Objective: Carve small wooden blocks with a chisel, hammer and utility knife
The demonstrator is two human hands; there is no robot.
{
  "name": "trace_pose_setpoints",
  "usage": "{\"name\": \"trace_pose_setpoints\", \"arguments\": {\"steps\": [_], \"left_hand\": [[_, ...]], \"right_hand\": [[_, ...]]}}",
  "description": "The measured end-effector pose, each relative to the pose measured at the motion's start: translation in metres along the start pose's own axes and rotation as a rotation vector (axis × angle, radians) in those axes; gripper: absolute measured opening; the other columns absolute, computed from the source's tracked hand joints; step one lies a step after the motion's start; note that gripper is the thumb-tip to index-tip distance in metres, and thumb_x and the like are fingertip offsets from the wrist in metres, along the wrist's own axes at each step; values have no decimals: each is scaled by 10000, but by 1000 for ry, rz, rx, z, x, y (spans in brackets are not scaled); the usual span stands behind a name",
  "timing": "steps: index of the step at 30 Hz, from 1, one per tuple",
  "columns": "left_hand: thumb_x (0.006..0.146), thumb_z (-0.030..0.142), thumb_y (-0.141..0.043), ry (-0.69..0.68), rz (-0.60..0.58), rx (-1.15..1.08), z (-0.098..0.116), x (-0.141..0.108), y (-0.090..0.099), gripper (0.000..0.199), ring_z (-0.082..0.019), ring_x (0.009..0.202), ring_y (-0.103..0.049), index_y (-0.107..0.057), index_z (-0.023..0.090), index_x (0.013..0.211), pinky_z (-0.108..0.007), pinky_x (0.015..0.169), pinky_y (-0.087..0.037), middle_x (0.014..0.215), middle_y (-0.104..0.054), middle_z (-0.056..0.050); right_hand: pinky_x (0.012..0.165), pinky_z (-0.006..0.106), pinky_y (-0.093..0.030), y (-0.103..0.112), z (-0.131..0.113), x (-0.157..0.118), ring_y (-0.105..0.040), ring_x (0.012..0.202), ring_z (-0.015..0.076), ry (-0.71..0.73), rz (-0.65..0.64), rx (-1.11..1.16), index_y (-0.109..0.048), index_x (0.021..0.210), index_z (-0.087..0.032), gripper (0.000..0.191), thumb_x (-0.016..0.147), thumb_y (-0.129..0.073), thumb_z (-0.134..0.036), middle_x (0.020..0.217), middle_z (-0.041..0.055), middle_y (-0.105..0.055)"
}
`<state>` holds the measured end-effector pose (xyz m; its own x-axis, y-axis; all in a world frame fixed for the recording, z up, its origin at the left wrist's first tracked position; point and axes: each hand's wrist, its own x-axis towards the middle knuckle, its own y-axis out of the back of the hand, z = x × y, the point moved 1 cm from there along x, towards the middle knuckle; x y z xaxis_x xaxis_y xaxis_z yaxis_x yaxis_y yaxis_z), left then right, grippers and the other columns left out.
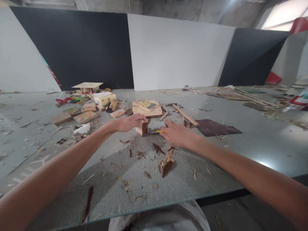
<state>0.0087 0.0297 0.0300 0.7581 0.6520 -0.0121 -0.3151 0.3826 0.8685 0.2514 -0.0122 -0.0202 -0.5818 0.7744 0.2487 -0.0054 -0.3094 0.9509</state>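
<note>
My left hand (128,123) is closed on a small wooden block (139,130), pale on one side with a dark brown face, and presses it to the table. My right hand (177,133) grips a yellow-handled knife (158,131). Its thin grey blade points left and reaches the lower part of the block's dark face; whether it touches is hard to tell. Close in front of both hands lie dark and pale wood shavings (167,163) in a small heap, with more scattered around.
Behind the hands lies a flat wooden board (148,110) with a printed piece on it. A wood strip (185,115) and a dark brown sheet (218,127) are to the right. Wood pieces (86,116) and crumpled white paper (83,128) lie left. The glass-topped table (113,199) ends near me.
</note>
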Motion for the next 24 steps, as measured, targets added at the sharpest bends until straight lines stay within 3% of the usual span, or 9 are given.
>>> {"name": "trace_pose_setpoints", "arguments": {"steps": [7,12,18,24], "left_hand": [[947,429,-282,36,12,-11,-4,2,-2,386,-227,1085,-469,-514,203,1157,-301,887,-360,1236,-495,-98],[932,436,-330,-13,26,-27,-14,2,-2,394,-243,1115,-471,-533,207,1180,-333,930,-361,1269,-493,-100],[944,446,-315,-5,5,-30,-12,1,-2,404,-232,1114,-475,-537,210,1185,-304,911,-365,1259,-529,-84],[948,452,-297,43,-17,-41,1,-4,-2,408,-233,1093,-482,-506,185,1175,-306,891,-362,1249,-519,-105]], "right_hand": [[658,382,-459,7,12,0,-602,901,289,61,-190,208,-641,1107,-215,405,943,-343,-436,1066,146,-611],[776,387,-454,13,16,-10,-602,938,259,101,-76,343,-654,1121,-215,380,923,-421,-441,1089,119,-653],[787,366,-445,11,26,-7,-598,993,248,36,140,321,-601,1171,-200,363,949,-396,-400,1143,93,-657],[602,327,-380,6,13,-9,-610,786,255,-50,25,136,-570,1062,-176,303,973,-332,-340,859,119,-665]]}}
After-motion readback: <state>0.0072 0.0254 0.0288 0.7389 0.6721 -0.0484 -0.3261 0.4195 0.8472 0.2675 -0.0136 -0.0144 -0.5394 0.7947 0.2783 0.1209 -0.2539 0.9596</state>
